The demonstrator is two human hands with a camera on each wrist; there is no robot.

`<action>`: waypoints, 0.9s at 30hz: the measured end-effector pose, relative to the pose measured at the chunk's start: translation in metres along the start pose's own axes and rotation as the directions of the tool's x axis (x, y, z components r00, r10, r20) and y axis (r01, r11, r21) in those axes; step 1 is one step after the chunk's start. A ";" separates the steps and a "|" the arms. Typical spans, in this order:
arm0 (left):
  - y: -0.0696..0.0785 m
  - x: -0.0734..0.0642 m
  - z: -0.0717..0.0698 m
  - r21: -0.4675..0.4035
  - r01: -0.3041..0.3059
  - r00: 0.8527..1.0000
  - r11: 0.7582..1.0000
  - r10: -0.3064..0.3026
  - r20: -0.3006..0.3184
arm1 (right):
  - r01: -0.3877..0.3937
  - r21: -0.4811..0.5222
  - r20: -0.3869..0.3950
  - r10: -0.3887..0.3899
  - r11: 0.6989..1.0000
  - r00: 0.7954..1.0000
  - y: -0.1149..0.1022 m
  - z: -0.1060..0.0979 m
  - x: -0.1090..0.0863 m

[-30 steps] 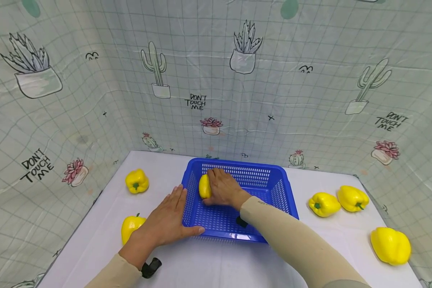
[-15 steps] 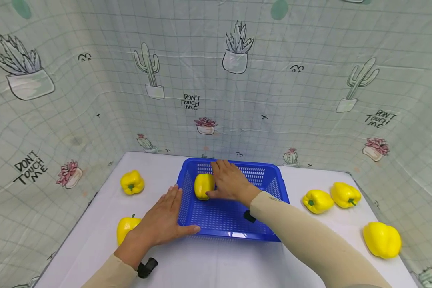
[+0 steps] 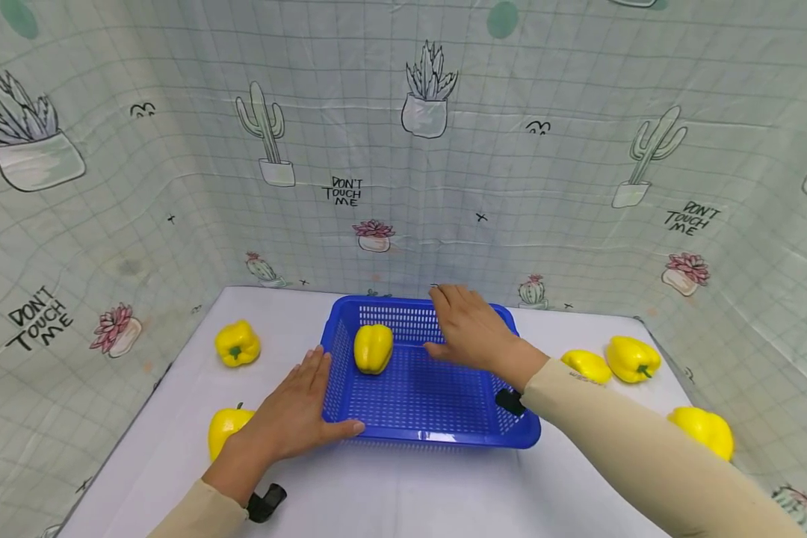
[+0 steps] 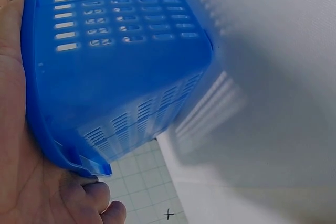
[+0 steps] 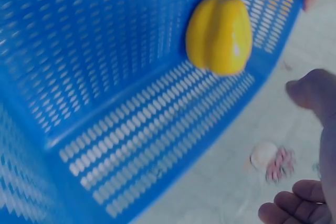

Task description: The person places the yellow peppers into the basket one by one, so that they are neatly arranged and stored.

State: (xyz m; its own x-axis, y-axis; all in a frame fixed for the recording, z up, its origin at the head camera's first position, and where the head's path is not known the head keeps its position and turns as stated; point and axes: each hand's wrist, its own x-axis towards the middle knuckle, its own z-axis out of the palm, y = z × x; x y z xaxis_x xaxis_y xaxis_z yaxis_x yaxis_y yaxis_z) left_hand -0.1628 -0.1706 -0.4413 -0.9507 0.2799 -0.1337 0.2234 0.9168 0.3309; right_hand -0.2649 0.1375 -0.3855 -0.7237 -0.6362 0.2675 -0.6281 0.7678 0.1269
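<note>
A blue plastic basket (image 3: 437, 436) with slotted walls stands on the table, and one yellow bell pepper (image 3: 373, 349) sits inside at its left end. My left hand (image 3: 284, 415) rests along the basket's left rim with straight fingers, its thumb over the near rim. In the left wrist view the palm lies against the rim of the basket (image 4: 121, 77). My right hand (image 3: 474, 332) hovers over the right part of the basket, fingers extended and holding nothing. The right wrist view shows that hand's thumb (image 5: 307, 95) apart from the bell pepper (image 5: 220, 35).
Left of the basket lie two more yellow peppers, a far one (image 3: 237, 344) and a near one (image 3: 225, 430) partly behind my left hand. Several others, such as this pepper (image 3: 634, 359), lie at the right, some partly covered by my right sleeve (image 3: 619, 426). A patterned curtain (image 3: 403, 172) stands behind.
My right hand has let go of the bell pepper in the basket's left end and moved right and up from it. The left hand stays at the rim; the head view has shifted slightly.
</note>
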 end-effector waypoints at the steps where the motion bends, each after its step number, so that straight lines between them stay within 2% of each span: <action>1: 0.000 0.000 0.000 -0.002 -0.001 1.000 1.000 0.001 0.000 | -0.005 -0.004 -0.014 0.005 1.000 1.000 0.005 -0.004 -0.005; 7: 0.000 -0.002 0.000 -0.001 0.000 1.000 1.000 0.000 -0.001 | -0.082 -0.025 -0.077 0.080 0.996 0.994 0.035 -0.020 -0.045; 12: 0.002 -0.002 -0.001 -0.012 -0.006 1.000 1.000 0.006 0.001 | -0.175 -0.068 -0.098 0.168 0.982 0.981 0.063 -0.027 -0.092; 16: 0.002 -0.002 -0.001 -0.007 -0.014 1.000 1.000 0.014 0.003 | -0.205 -0.109 -0.121 0.192 0.973 0.974 0.087 -0.025 -0.134; 22: 0.003 -0.002 -0.002 -0.006 -0.028 1.000 1.000 0.028 -0.007 | -0.211 -0.165 -0.070 0.202 0.963 0.977 0.126 -0.023 -0.200; 27: 0.002 -0.002 -0.001 -0.008 -0.032 0.999 0.999 0.031 -0.008 | -0.162 -0.207 0.007 0.167 0.965 0.986 0.152 -0.018 -0.251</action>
State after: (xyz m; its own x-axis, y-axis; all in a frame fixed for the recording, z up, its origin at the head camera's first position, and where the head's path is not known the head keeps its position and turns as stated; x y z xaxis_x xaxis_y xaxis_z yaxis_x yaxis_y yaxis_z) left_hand -0.1607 -0.1692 -0.4395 -0.9449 0.3062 -0.1154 0.2516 0.9054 0.3420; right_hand -0.1733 0.4158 -0.4163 -0.8203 -0.4996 0.2783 -0.4298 0.8596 0.2764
